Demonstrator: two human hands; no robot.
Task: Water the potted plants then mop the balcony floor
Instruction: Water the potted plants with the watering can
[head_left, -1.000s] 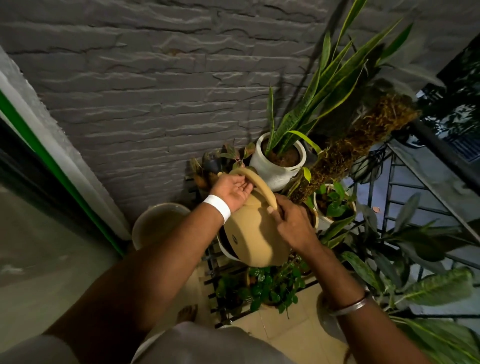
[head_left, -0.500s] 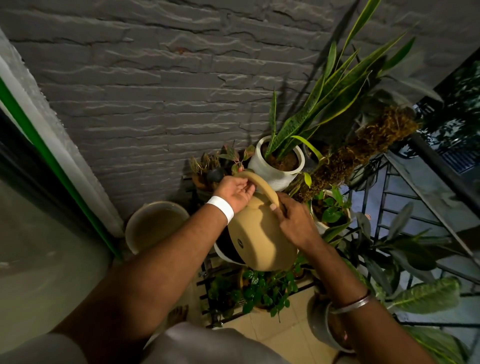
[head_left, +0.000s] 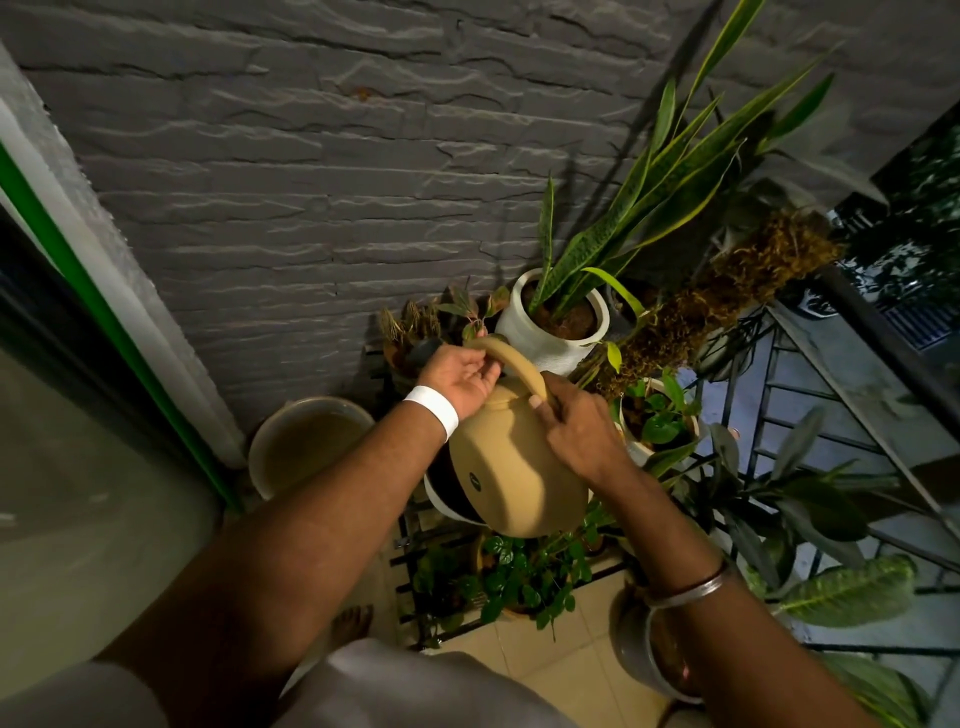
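A tan watering can (head_left: 511, 467) hangs tilted forward over the plant rack in the middle of the view. My right hand (head_left: 579, 426) grips the lower part of its arched handle. My left hand (head_left: 462, 376), with a white wristband, holds the upper end of the handle with curled fingers. The spout is hidden behind the can and my hands. Just beyond stand a white pot with a snake plant (head_left: 558, 325) and small reddish-leaved plants (head_left: 457, 317). A white pot with a green leafy plant (head_left: 657, 415) sits right of my right hand.
A grey stone wall (head_left: 311, 156) fills the back. A bucket of murky water (head_left: 306, 441) stands on the floor at the left. A black metal rack (head_left: 415, 566) holds low green plants (head_left: 519, 571). Large-leaved plants (head_left: 831, 587) and a railing (head_left: 883, 332) crowd the right. A dark pot (head_left: 639, 634) stands on beige tiles.
The can and both hands have stayed almost in place, tipping slightly further forward. The view has shifted a little, so the pots appear slightly lower and nearer.
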